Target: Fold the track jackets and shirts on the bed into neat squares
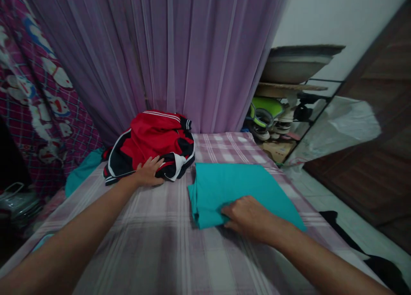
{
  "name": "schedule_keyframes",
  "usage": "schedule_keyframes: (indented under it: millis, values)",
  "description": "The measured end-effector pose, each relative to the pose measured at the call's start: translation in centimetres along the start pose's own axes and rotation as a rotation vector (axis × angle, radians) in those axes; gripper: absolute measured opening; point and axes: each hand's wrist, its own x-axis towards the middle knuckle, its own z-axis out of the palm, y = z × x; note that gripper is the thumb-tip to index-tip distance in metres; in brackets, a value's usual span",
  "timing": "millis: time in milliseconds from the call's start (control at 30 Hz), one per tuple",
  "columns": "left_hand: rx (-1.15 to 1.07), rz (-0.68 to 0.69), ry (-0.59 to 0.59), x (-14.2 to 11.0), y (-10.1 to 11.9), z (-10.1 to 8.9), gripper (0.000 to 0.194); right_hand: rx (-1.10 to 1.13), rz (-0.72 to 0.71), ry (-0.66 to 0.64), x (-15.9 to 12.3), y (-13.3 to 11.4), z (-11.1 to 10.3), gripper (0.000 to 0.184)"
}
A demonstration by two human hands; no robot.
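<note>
The bare left forearm point(80, 233) stretches from the lower left corner to the left hand point(150, 171), left of centre, palm down with its fingers point(156, 162) spread. The bare right forearm point(317, 256) slants in from the lower right; the right hand point(246, 216), just below and right of centre, is curled, knuckles up, fingertips pointing left

Teal cloth point(237, 179); white-striped red garment point(150, 136)
</note>
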Motion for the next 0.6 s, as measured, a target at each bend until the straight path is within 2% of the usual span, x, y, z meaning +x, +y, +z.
schedule_keyframes:
  millis: [33, 100, 167, 200, 267, 333, 400, 467, 533, 600]
  values:
    - [0.002, -0.007, 0.041, -1.6, 0.1, 0.4, 0.093, 0.09, -0.074, -0.02, -0.3, 0.2, -0.3, 0.024]
    - [-0.001, 0.016, 0.188, -5.3, 0.1, 1.9, 0.087, 0.217, -0.125, 0.036, 0.6, 2.1, -1.1, 0.033]
    - [-0.049, 0.008, 0.316, -9.3, 0.1, 4.1, 0.078, 0.173, 0.038, 0.247, 2.8, 4.9, -1.8, 0.044]
    - [-0.075, -0.015, 0.37, -11.3, 0.1, 5.4, 0.074, 0.138, 0.139, 0.299, 4.1, 6.3, -2.0, 0.049]
    - [-0.112, -0.047, 0.432, -15.0, 0.1, 8.2, 0.068, 0.117, 0.312, 0.249, 6.4, 8.3, -1.9, 0.059]
    - [-0.142, -0.063, 0.453, -17.9, 0.2, 10.6, 0.063, 0.111, 0.393, 0.131, 7.5, 9.1, -1.6, 0.067]
    - [-0.183, -0.093, 0.512, -19.8, 0.4, 12.3, 0.06, 0.092, 0.372, 0.091, 7.0, 8.7, -1.7, 0.069]
    - [-0.231, -0.119, 0.564, -20.7, 0.7, 13.0, 0.058, 0.066, 0.308, 0.146, 5.2, 7.4, -2.5, 0.067]
    - [-0.277, -0.136, 0.574, -20.9, 1.1, 12.8, 0.058, 0.053, 0.216, 0.194, 2.4, 5.6, -4.2, 0.065]
    - [-0.316, -0.142, 0.551, -20.7, 1.6, 12.1, 0.058, 0.101, 0.089, 0.119, -0.7, 3.5, -6.3, 0.06]
